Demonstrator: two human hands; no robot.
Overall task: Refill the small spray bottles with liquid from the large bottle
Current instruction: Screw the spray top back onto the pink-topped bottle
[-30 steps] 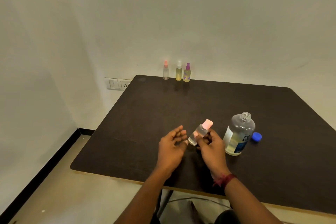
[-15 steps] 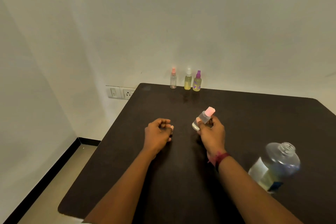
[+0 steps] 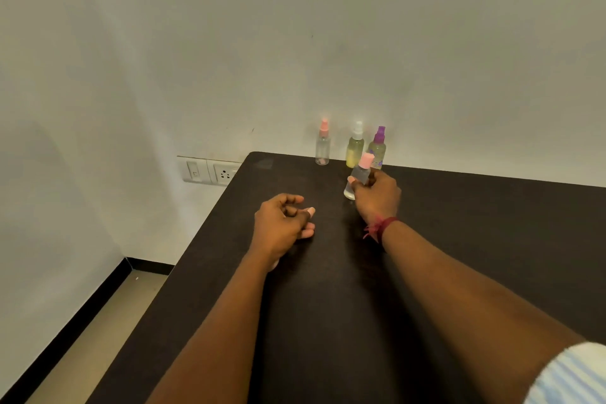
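My right hand (image 3: 377,197) grips a small clear spray bottle with a pink cap (image 3: 359,175), held tilted close to the dark table (image 3: 475,239) near its far edge. Just behind it, against the wall, stand three small spray bottles: a clear one with a pink top (image 3: 323,147), a yellow-green one with a white top (image 3: 355,147) and one with a purple top (image 3: 378,141). My left hand (image 3: 282,223) hovers over the table to the left, fingers loosely curled, holding nothing. The large bottle is out of view.
A switch and socket plate (image 3: 210,170) sits on the wall left of the table's far corner. The table's left edge drops to a beige floor (image 3: 82,354) with a black skirting. A striped sleeve (image 3: 570,377) shows at the bottom right.
My right hand has carried the pink-capped bottle forward to the row at the wall. The view has shifted forward and left, so the large bottle has left the frame. My left hand has curled.
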